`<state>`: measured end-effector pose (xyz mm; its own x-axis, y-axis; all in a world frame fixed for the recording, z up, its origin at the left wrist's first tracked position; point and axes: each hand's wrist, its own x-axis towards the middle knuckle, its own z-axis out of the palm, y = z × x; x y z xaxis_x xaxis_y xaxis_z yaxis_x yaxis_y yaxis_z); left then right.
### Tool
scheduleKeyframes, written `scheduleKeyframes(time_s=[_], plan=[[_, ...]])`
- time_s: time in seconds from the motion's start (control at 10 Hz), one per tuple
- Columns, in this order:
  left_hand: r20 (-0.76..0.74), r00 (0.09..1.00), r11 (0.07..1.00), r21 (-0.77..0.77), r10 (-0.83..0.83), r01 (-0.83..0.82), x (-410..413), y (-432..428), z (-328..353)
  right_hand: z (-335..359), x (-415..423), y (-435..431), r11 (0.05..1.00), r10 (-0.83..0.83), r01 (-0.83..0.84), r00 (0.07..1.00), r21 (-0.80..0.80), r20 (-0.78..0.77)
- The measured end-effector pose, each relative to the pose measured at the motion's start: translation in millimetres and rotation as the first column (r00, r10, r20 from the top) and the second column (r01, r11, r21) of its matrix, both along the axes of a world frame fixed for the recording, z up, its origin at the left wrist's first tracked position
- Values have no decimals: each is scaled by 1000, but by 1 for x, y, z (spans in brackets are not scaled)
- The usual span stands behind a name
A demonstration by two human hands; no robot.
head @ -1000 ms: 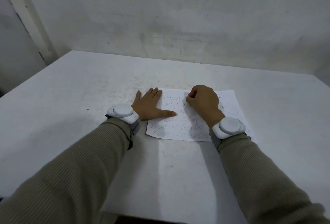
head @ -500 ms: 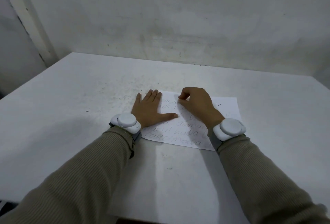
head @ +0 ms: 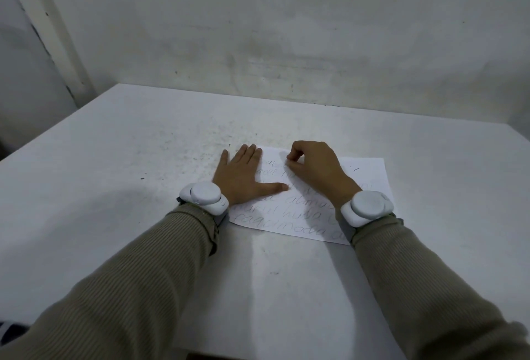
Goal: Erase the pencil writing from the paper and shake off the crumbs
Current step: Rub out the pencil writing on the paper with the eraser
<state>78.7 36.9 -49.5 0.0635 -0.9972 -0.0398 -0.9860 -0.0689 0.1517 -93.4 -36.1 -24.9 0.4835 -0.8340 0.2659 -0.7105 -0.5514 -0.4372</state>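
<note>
One thin white paper sheet with pencil writing (head: 365, 184) lies flat on the pale grey tabletop (head: 137, 193). Probably light, floppy, creases easily: pin flat, lift by an edge. Two hands: left hand (head: 239, 179), fingers straight, presses the paper's left edge. Right hand (head: 315, 171) is over its far part, fingers curled in a pinch, contents hidden.
</note>
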Motion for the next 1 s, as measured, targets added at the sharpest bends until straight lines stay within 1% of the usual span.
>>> scheduleKeyframes(time_s=[0.1, 0.3, 0.4, 0.5, 0.6, 0.7, 0.8, 0.9, 1.0], plan=[[9, 1000, 1000, -1, 1, -1, 0, 0, 0, 4, -4, 3, 997, 48, -46, 999, 66, -21], [9, 1000, 1000, -2, -5, 5, 0, 1, 0, 3, 2, -2, 998, -65, 65, 997, -3, -42], [7, 1000, 1000, -2, -5, 5, 0, 1, -1, 4, 4, 0, 999, -37, 38, 998, 19, -42], [6, 1000, 1000, -7, -5, 5, 0, 1, -1, 5, 0, 3, 997, 25, -20, 998, 71, -65], [-4, 1000, 1000, -3, -4, 4, 1, -1, -2, 3, 1, 0, 999, -43, 44, 995, 18, -86], [-2, 1000, 1000, -11, -5, 5, 0, -1, -2, -1, 7, -2, 993, -116, 114, 992, -40, -50], [-7, 1000, 1000, -11, -5, 5, 1, 0, -2, -1, 9, 4, 998, -69, 69, 997, 5, -18], [-3, 1000, 1000, -7, -7, 7, 0, 0, -2, 2, 5, 5, 999, 3, 0, 998, 35, -63], [6, 1000, 1000, -8, -10, 10, 1, -1, -2, 3, 9, 0, 999, -45, 43, 994, -18, -100]])
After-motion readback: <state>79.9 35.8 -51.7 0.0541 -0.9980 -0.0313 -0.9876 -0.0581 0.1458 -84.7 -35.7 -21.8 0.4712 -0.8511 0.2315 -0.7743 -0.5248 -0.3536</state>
